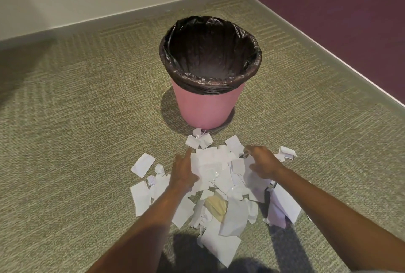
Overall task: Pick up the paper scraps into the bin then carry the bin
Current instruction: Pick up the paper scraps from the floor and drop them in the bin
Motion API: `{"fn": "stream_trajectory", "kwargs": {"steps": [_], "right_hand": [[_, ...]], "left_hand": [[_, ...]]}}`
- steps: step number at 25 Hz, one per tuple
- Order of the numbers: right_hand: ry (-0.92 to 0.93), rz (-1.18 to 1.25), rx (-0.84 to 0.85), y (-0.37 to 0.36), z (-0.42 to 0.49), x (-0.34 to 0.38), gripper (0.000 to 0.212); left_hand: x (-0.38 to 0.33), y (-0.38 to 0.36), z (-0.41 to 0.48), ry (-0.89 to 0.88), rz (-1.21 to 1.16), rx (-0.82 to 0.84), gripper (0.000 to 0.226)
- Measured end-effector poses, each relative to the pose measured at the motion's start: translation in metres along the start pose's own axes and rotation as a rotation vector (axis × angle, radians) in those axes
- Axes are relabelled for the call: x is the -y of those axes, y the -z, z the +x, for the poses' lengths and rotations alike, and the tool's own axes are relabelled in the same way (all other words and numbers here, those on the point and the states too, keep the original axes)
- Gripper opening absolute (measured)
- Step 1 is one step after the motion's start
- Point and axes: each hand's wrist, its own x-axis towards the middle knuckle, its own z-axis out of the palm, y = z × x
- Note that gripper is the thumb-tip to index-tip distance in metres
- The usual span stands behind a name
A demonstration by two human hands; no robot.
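Spread, empty left hand (183, 170) and right hand (263, 163) flanked the paper scraps (215, 163); beyond their fingertips the bin (206, 106) stood upright, mouth upward.

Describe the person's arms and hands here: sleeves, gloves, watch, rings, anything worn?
Nothing worn that shows. The left forearm and right forearm are bare right to the frame edge, with no sleeve or cuff in view. The left hand and right hand have no gloves. No watch, band or ring is visible on either wrist or on the fingers that show, and no markings.
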Motion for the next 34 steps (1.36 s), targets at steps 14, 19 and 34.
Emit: {"fn": "stream_trajectory", "kwargs": {"steps": [14,19,34], "right_hand": [[0.124,0.365,-0.085,0.094,-0.049,0.056,0.010],[0.159,0.901,-0.123,0.151,-0.076,0.089,0.015],[-0.013,1.361,-0.379,0.234,0.002,0.131,0.022]], "left_hand": [[-0.036,0.101,-0.022,-0.132,-0.385,0.027,0.018],[-0.071,0.184,-0.064,-0.227,-0.697,0.019,0.025],[-0.188,0.254,-0.006,-0.187,-0.872,-0.245,0.042]]}}
